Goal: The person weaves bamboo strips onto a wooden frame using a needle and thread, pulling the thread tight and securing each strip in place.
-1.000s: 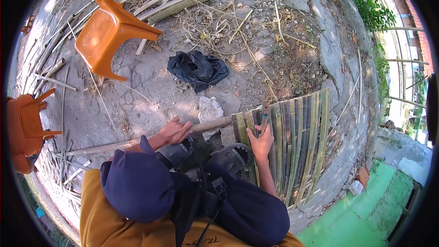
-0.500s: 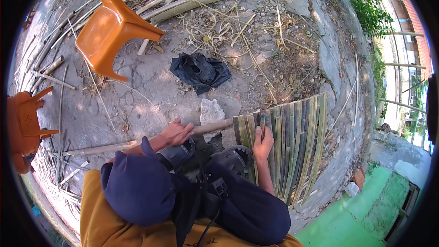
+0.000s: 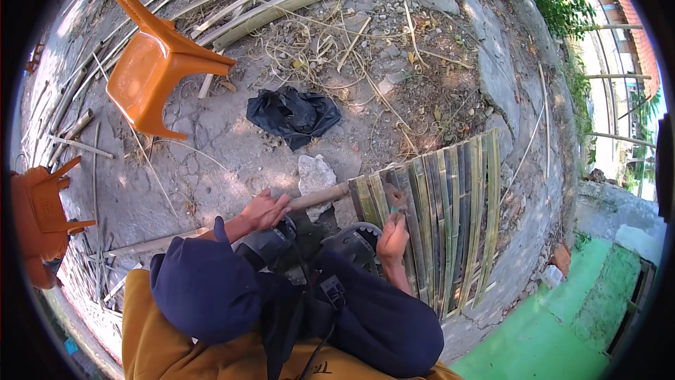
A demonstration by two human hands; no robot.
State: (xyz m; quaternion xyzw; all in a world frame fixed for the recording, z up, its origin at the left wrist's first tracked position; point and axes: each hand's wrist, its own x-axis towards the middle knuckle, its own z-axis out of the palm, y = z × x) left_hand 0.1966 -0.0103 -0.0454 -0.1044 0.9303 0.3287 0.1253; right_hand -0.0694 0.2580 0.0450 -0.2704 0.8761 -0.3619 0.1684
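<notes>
My left hand lies over a long tan pole, its fingers curled around it. The pole's right end meets the top left corner of a panel of split bamboo slats, laid side by side in green, dark and yellowish tones. My right hand is closed on a short hand tool with a brownish head and a teal band near the grip. The tool's head is over the slats at the panel's left part; its exact kind cannot be made out. A pale stone block sits just behind the pole.
A black plastic bag lies ahead on the ground. An orange plastic chair stands far left, another at the left edge. Bamboo strips and curly shavings spread beyond. Green-painted concrete is at lower right.
My right hand has shifted left and down, and the tool's head has turned so its broader face shows. My left hand stays on the pole. The whole view has shifted slightly.
</notes>
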